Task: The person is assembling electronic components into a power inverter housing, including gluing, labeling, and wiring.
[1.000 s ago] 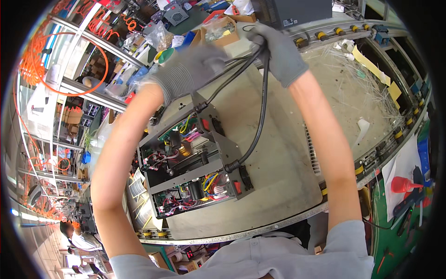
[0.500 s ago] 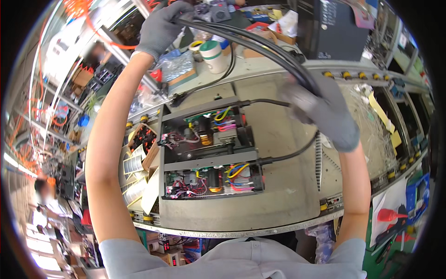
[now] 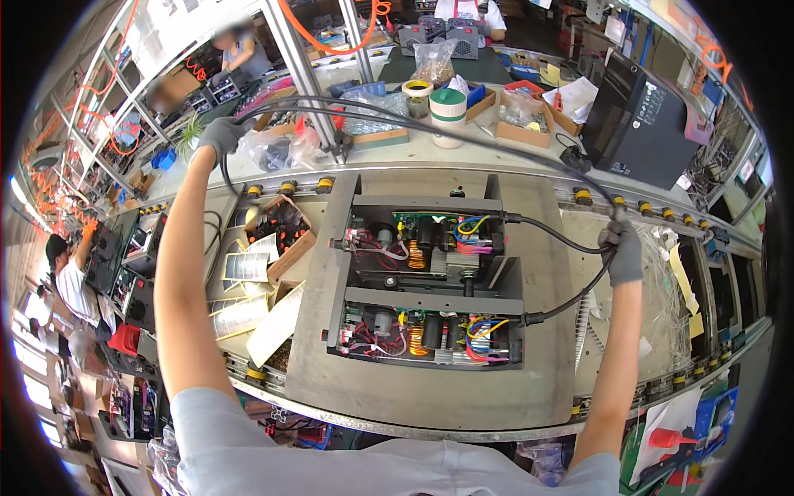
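Two open dark-grey electronic units lie on a flat board (image 3: pixel 397 401) in front of me, an upper one (image 3: pixel 426 203) and a lower one (image 3: pixel 418 299). Circuit boards, copper coils and coloured wires show inside them. From each unit's right side runs a black power cable (image 3: pixel 556 235), and both meet in my right hand (image 3: pixel 626 255), gloved in grey and closed around them. Beyond it the black cables (image 3: pixel 488 142) arc over the units to my left hand (image 3: pixel 220 139), also gloved and closed on them at the far left. A loose end hangs below the left hand.
Left of the units, a box of small black-and-orange parts (image 3: pixel 281 231) stands by rolls of labels (image 3: pixel 246 266). Behind are a white-and-green canister (image 3: pixel 447 116), a metal post (image 3: pixel 302 74) and a large black case (image 3: pixel 635 124). Other people work farther back.
My left hand has moved left and down, and the right hand has shifted outward and lower. The cables between them now stretch in a wider, flatter arc. The view has shifted too.
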The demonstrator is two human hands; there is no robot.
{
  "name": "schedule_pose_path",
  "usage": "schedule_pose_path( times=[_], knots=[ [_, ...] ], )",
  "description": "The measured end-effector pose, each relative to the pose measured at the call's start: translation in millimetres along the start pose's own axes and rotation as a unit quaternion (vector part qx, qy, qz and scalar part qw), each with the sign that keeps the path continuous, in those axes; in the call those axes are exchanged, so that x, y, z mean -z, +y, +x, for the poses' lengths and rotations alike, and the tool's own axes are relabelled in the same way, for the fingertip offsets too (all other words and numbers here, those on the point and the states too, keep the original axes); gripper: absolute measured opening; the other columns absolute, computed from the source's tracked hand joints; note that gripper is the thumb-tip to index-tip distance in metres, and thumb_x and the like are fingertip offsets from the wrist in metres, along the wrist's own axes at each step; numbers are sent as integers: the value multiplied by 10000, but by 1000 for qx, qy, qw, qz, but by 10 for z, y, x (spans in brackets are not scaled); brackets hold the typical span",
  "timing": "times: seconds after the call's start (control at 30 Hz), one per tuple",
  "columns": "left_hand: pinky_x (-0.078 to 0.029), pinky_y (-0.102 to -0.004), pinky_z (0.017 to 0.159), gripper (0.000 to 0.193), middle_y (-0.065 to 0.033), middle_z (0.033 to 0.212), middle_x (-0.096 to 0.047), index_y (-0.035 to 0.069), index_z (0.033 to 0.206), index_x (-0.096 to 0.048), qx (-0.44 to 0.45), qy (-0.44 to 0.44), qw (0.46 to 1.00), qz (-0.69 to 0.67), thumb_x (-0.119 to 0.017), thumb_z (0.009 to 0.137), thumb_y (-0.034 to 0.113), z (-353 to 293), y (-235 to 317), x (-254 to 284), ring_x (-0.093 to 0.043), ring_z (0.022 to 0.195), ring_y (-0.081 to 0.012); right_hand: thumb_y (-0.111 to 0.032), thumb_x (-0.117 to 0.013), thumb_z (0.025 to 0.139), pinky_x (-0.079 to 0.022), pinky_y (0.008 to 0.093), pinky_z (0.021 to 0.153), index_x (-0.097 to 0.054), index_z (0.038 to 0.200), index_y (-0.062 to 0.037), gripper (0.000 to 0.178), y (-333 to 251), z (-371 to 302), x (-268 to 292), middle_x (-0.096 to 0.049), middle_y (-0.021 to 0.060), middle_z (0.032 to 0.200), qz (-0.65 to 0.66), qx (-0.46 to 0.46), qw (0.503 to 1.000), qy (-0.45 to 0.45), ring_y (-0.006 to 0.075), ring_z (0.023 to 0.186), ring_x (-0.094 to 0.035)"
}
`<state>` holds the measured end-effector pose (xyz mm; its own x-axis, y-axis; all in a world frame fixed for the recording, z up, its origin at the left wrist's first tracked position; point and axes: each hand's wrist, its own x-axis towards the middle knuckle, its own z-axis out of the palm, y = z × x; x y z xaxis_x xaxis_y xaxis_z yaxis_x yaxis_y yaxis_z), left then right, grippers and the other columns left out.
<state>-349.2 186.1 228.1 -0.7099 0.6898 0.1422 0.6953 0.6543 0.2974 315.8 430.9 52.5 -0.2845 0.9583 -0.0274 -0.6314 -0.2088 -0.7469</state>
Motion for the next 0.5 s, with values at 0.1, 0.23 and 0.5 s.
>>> schedule_pose_path(
  times=[0.1,0.23,0.5],
  knots=[
    [-378,-294,443,368,-48,518,-500,39,745,-614,13,-112,994,-12,-621,847,392,-83,235,148,-453,417,-140,-231,-599,867,-493,355,755,-541,1156,-38,352,72,223,-31,-618,172,904,-698,152,693,96,290,805,-619],
    [-364,-232,409,197,16,560,-491,103,771,-587,39,-260,890,-372,-611,884,262,-685,416,544,-402,399,-82,-182,-613,812,-448,361,882,-500,1219,-9,457,15,-355,-1564,-560,170,1189,-677,447,585,-13,294,1068,-559],
    [-458,-212,732,306,-71,914,-570,-61,1046,-535,-211,-79,859,-460,-426,763,-98,-1478,750,707,-540,842,-115,-337,-514,893,-445,353,864,-513,1130,21,430,1202,-1686,-3570,-554,209,1105,-354,178,725,-564,247,990,-561]
  ],
)
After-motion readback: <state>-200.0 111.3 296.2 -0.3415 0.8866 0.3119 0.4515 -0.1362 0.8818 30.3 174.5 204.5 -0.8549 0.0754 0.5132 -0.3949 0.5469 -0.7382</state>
